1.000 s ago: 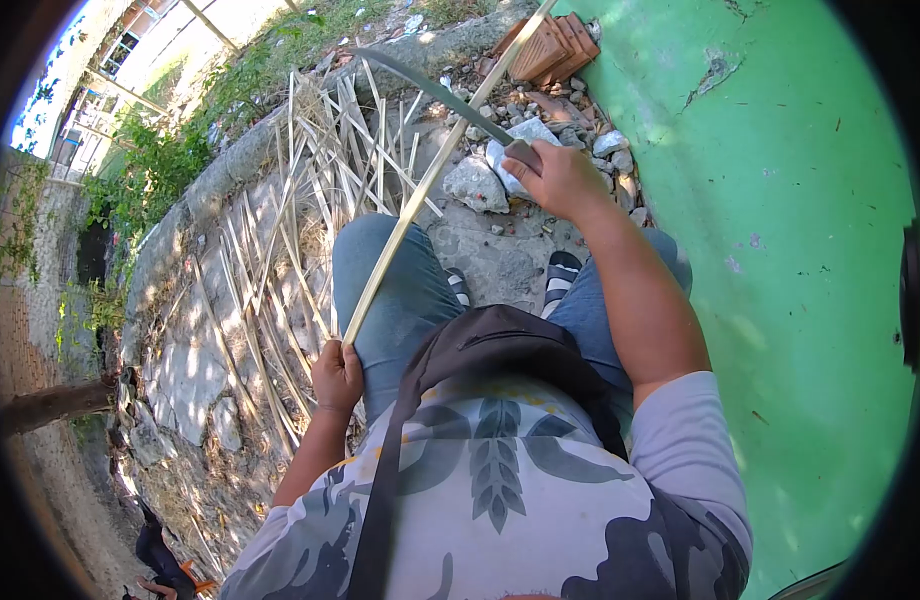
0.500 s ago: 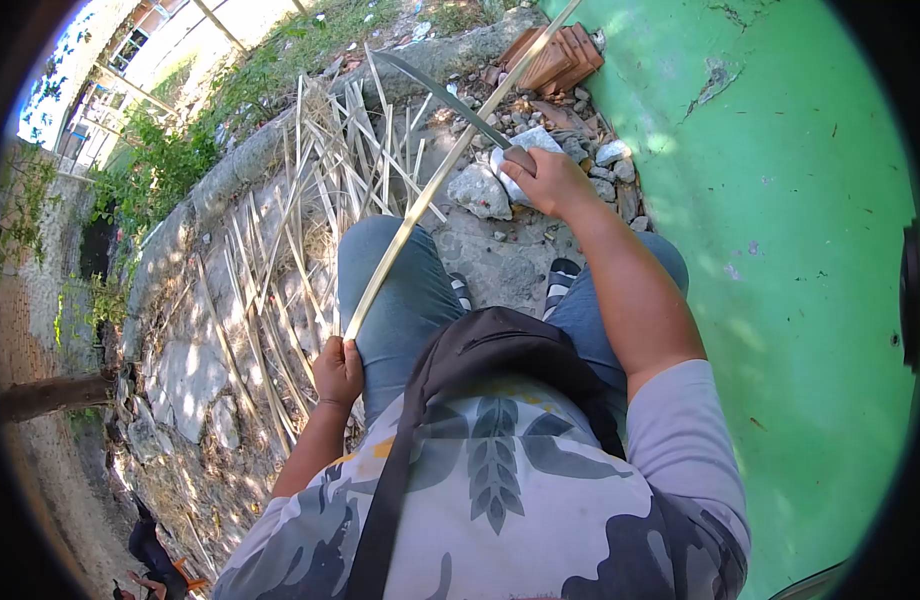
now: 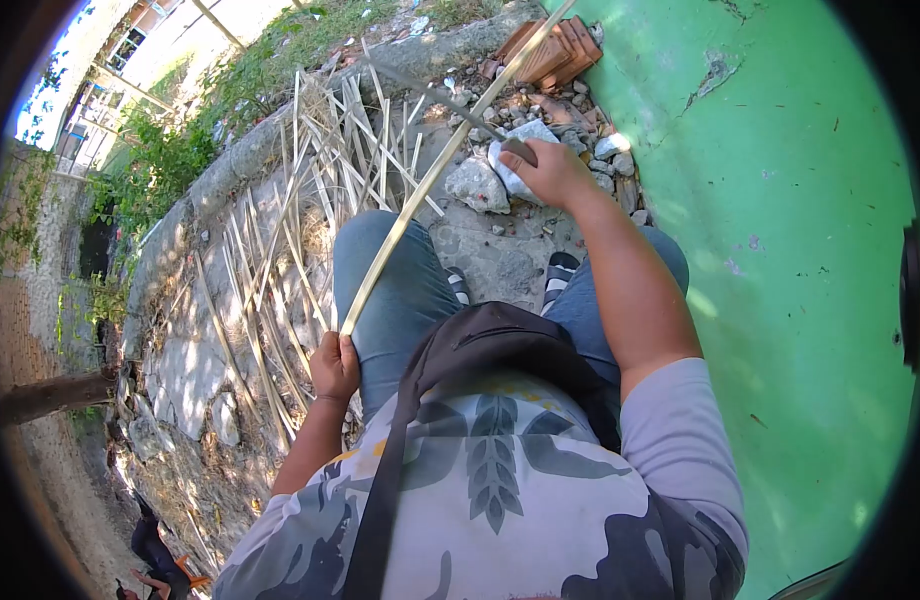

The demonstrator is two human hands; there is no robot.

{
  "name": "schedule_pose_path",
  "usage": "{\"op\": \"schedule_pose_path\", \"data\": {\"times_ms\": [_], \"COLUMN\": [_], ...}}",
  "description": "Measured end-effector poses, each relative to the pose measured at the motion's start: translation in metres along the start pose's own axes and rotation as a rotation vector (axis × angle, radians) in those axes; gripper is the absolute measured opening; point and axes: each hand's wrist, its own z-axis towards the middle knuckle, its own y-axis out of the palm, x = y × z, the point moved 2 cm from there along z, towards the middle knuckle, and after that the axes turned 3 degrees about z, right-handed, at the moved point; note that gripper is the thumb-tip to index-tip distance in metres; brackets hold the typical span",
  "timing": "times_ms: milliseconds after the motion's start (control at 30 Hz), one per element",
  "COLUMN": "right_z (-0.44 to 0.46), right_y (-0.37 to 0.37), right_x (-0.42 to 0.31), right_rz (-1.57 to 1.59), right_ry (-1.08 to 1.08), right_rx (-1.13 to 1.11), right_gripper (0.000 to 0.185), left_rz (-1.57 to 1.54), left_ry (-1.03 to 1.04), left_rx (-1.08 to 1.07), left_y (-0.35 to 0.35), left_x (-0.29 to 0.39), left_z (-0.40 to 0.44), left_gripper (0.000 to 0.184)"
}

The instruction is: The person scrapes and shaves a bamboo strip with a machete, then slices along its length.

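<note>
Probably paring the strip (image 3: 439,166) over the left knee (image 3: 417,268), gripping its lower end in the closed fingers of the left hand (image 3: 335,370) beside that knee and a knife (image 3: 520,151) in the closed fingers of the right hand (image 3: 563,176) beyond it, so calling next for a steady blade.

And the ground (image 3: 470,235) is carrying plenty: strips (image 3: 352,150) are sprawling crisscross over the left, stones (image 3: 477,187) are crowding ahead (rough, pale lumps, these), and reddish tiles (image 3: 555,55) are sitting just beyond.
</note>
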Motion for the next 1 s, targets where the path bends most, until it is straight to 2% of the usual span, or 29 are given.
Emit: {"op": "schedule_pose_path", "data": {"times_ms": [67, 100, 200, 233, 367, 500, 600, 633, 733, 833, 967, 1000], "right_z": [0.01, 0.006, -0.011, -0.016, -0.046, -0.026, 0.0, -0.001, -0.011, -0.032, -0.05, -0.046], "right_y": [-0.001, -0.004, -0.016, -0.011, -0.008, -0.012, -0.011, -0.013, -0.014, -0.018, -0.017, -0.017], "right_x": [0.016, 0.015, -0.011, -0.018, -0.063, -0.043, -0.006, -0.003, -0.007, -0.033, -0.062, -0.058], "right_rz": [0.076, 0.111, 0.073, 0.023, -0.245, -0.216, -0.123, -0.076, -0.127, -0.133, -0.236, -0.198], "right_ry": [0.127, 0.14, 0.027, -0.056, -0.222, -0.005, 0.091, 0.136, 0.096, 0.033, -0.167, -0.116], "right_rx": [0.167, 0.137, 0.066, 0.071, -0.144, -0.2, 0.105, 0.098, 0.098, -0.041, -0.127, -0.113], "right_gripper": [0.059, 0.061, 0.062, 0.056, 0.053, 0.058, 0.06, 0.059, 0.058, 0.055, 0.058, 0.058], "left_rz": [0.086, 0.076, 0.052, 0.055, -0.047, 0.007, 0.09, 0.121, 0.186, 0.163, 0.019, 0.02], "left_ry": [0.024, 0.017, 0.007, 0.011, 0.034, 0.006, 0.037, 0.062, 0.11, 0.087, 0.118, 0.109], "left_rx": [0.012, -0.001, -0.025, -0.019, 0.009, 0.003, 0.023, 0.027, 0.04, 0.008, 0.033, 0.018], "left_y": [-0.002, -0.005, -0.005, -0.003, 0.005, 0.002, -0.003, -0.007, -0.015, -0.008, 0.001, 0.002], "left_x": [-0.009, -0.009, -0.006, -0.005, -0.006, -0.01, -0.01, -0.009, -0.007, -0.009, -0.004, -0.006], "left_z": [0.002, 0.003, 0.003, 0.002, 0.002, -0.002, 0.004, 0.006, 0.008, 0.006, 0.006, 0.006], "left_gripper": [0.031, 0.031, 0.031, 0.031, 0.031, 0.031, 0.031, 0.031, 0.029, 0.029, 0.031, 0.031]}}
